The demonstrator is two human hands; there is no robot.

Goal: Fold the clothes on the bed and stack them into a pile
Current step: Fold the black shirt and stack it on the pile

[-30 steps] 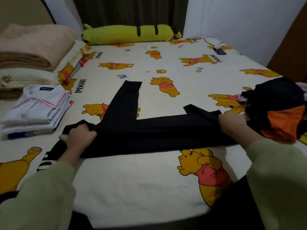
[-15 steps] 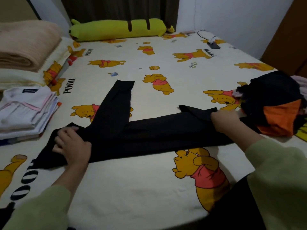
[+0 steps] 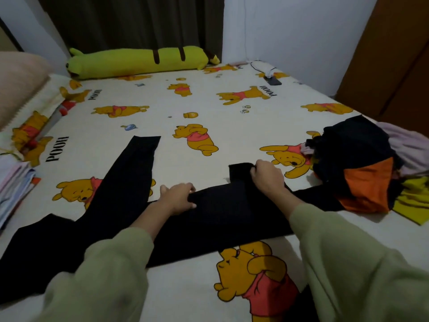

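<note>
Black trousers (image 3: 227,219) lie spread across the near part of the bed (image 3: 209,105), one leg angling away toward the upper left. My left hand (image 3: 178,197) grips the fabric's far edge near the middle of the garment. My right hand (image 3: 267,176) pinches a folded corner of the same trousers further right. A heap of unfolded clothes (image 3: 362,163), black, orange, yellow and pale lilac, sits at the right edge. A stack of folded white clothes (image 3: 11,189) shows at the left edge, partly cut off.
A long green plush bolster (image 3: 141,61) lies along the far side by the curtain. A phone and charger (image 3: 271,77) rest at the far right corner. A folded beige blanket (image 3: 18,84) on pillows fills the far left. A brown wardrobe stands right.
My left hand has moved from the trousers' left end to their middle and now grips the far edge. My right hand keeps its hold on the corner. The camera has moved closer.
</note>
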